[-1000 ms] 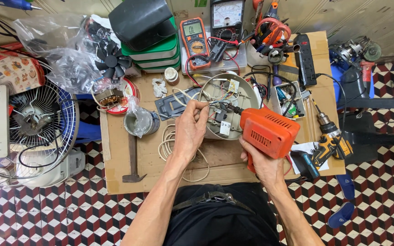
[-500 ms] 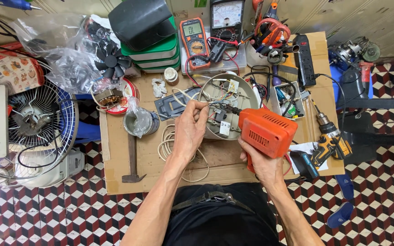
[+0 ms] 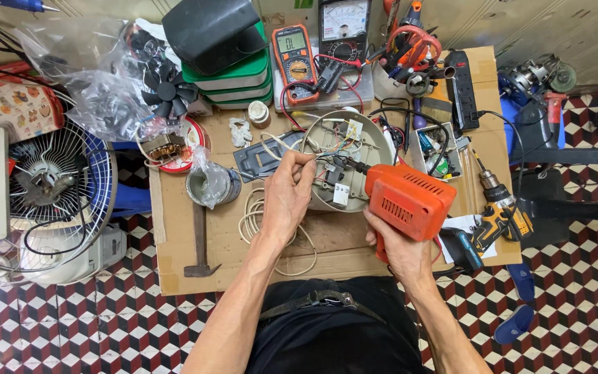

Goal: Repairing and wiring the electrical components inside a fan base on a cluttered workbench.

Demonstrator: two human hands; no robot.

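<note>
Nothing moved, right hand (image 3: 403, 253) grips orange soldering gun (image 3: 406, 201), left hand (image 3: 286, 197) pinches wire (image 3: 327, 154).

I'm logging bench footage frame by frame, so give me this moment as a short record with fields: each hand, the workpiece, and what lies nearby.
left hand: pinching wires inside the round housing
right hand: gripping the orange soldering gun, tip pointed into the housing
workpiece: round grey housing, open, with coloured wires and small parts inside
surface: cardboard-covered bench
near left hand: coiled white cable, hammer
near right hand: yellow cordless drill
back of bench: orange multimeter
</note>
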